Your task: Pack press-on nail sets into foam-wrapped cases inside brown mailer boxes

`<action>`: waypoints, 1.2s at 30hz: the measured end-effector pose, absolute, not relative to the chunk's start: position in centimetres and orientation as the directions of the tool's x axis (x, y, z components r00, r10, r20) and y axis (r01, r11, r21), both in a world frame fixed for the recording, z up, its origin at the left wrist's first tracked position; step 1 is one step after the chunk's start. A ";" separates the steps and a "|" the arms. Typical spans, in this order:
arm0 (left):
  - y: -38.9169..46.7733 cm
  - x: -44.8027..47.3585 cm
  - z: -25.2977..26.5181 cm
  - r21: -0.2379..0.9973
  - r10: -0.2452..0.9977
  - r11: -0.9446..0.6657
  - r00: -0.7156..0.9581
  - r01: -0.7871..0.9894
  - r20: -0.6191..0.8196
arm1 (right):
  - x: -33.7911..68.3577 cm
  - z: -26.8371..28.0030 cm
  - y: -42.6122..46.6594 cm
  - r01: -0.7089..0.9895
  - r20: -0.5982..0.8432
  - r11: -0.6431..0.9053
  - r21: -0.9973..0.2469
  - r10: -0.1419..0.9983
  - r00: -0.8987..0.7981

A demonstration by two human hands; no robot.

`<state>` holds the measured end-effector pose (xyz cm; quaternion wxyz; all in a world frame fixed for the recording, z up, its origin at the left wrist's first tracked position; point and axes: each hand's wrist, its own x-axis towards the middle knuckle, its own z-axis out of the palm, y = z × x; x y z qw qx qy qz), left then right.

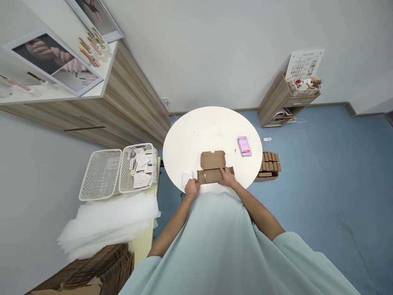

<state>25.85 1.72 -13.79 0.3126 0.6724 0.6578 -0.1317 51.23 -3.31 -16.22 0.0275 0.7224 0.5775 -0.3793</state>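
A flat-unfolding brown cardboard box (213,160) lies on the white round table (196,127), its lid panel raised at the far side and its side flaps spread. My left hand (192,188) is closed at the near left corner of the box, fingers curled on its edge. At the right end of the box, my right hand (227,177) grips a flap, with a finger reaching over the fold. Just left of the box sits a small white translucent packet (186,178), partly behind my left hand. What is inside the box is hard to make out.
A blurred pink-purple pack (244,146) lies on the table's right. Beyond stands a carton of small brown boxes (267,175). Left are two white baskets (101,152), one with sachets (141,159), white foam sheets (113,219) and stacked flat cardboard (107,266).
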 end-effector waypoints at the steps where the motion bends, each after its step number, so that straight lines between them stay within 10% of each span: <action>1: 1.9 26.0 -13.7 0.250 0.805 0.059 0.102 0.966 -0.585 | 51.2 -16.3 -3.3 0.855 -0.576 -0.331 -0.399 0.816 0.047; 12: 1.5 29.8 -13.6 0.375 0.793 0.009 0.222 0.927 -0.567 | 50.6 -16.4 -2.9 0.856 -0.613 -0.375 -0.357 0.785 0.088; 28: 2.6 31.4 -13.8 0.123 0.756 -0.052 0.119 0.991 -0.644 | 51.3 -16.1 -2.5 0.824 -0.637 -0.378 -0.421 0.770 0.028; 36: 3.0 31.9 -14.5 0.130 0.749 -0.044 0.118 0.991 -0.652 | 54.4 -14.9 -7.4 0.720 -0.398 -0.491 -0.490 0.861 0.317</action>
